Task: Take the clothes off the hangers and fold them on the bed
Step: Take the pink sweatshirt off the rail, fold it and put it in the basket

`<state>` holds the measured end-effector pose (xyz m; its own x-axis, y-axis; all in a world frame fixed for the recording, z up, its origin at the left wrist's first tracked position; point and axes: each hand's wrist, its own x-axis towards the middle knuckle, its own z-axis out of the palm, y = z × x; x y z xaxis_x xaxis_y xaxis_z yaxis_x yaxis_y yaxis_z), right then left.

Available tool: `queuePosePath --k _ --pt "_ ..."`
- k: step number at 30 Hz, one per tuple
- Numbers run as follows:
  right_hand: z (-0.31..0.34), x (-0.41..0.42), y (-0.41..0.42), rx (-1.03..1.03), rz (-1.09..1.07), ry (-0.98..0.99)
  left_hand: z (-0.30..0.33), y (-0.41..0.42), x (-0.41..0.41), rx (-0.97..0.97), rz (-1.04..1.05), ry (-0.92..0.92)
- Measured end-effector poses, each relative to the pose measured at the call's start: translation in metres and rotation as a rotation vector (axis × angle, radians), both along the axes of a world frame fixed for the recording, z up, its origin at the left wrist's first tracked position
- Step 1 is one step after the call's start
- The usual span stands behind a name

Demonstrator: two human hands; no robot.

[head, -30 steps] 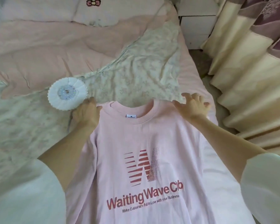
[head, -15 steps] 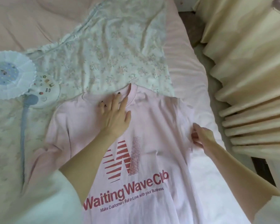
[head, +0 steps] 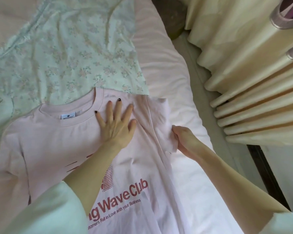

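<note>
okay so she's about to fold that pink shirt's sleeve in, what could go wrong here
1. The pink T-shirt already wrinkles beside the flat left hand; the fold could trap those creases.
2. The right hand grips only the sleeve edge, so the fold line may run crooked.

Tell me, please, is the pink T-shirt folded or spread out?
Spread: pink T-shirt lies flat, print up; right hand grips its sleeve.

Pink T-shirt (head: 46, 146) — print-up, flat on bed (head: 184, 166)
</note>
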<state>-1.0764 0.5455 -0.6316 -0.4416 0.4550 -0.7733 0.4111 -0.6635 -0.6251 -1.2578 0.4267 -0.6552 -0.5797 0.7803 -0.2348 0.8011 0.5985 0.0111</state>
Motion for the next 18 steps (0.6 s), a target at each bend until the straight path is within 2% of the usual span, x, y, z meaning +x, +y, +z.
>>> queuePosePath --k 3,8,10,14,16,18 --pt "-0.004 0.011 0.009 0.136 -0.181 -0.011 0.0 0.009 0.003 -0.007 0.045 -0.002" --pt "-0.001 0.021 0.033 0.656 -0.347 -0.21 -0.002 0.019 0.005 -0.031 0.093 -0.013" --pt "0.001 0.033 0.051 0.724 -0.497 -0.259 -0.003 0.019 0.004 -0.058 0.093 0.0" --pt "-0.022 0.069 0.065 0.547 -0.567 -0.413 -0.004 0.026 0.009 -0.117 0.128 0.018" --pt "-0.036 0.076 0.059 0.349 -0.581 -0.398 -0.002 0.033 0.013 -0.088 0.122 0.043" --pt "-0.04 0.081 0.055 0.158 -0.559 -0.381 0.001 0.042 0.015 -0.003 0.021 0.055"
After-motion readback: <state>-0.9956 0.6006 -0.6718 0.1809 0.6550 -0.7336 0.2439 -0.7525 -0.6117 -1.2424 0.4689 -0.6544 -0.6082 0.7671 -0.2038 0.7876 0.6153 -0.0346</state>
